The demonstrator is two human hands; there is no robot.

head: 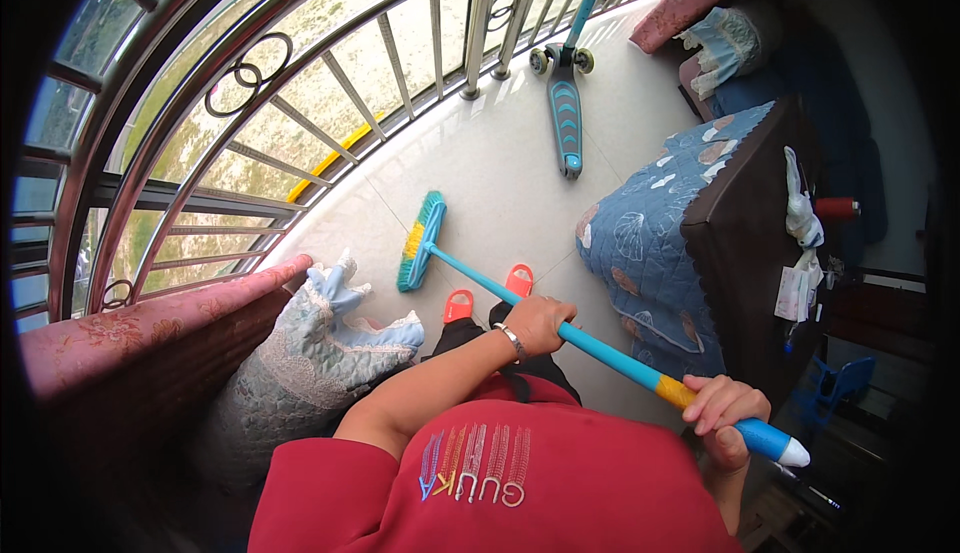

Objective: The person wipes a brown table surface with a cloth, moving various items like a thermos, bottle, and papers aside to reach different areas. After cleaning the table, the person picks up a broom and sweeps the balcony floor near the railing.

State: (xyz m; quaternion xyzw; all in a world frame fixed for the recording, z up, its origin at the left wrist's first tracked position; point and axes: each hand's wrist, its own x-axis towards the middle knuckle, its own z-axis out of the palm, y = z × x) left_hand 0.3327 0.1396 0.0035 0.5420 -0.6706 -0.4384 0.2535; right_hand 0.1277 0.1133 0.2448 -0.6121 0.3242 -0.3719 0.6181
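Observation:
A broom with a teal handle (616, 354) slants across in front of my body. My left hand (538, 326), with a metal bracelet at its wrist, grips the middle of the handle. Farther up, my right hand (726, 416) is closed around the handle near its blue, white-tipped end, just past a yellow band. The broom head (421, 242), with green and yellow bristles, rests on the pale tiled floor (495, 200) ahead and to the left of my feet. I stand in orange slippers (458, 306).
A kick scooter (565, 114) stands ahead by the curved metal railing (337, 35). On the right is a dark table (739, 200) with a blue quilted cover (637, 230). A lace-trimmed covered seat (292, 358) and a pink fabric-topped ledge (150, 320) are on the left.

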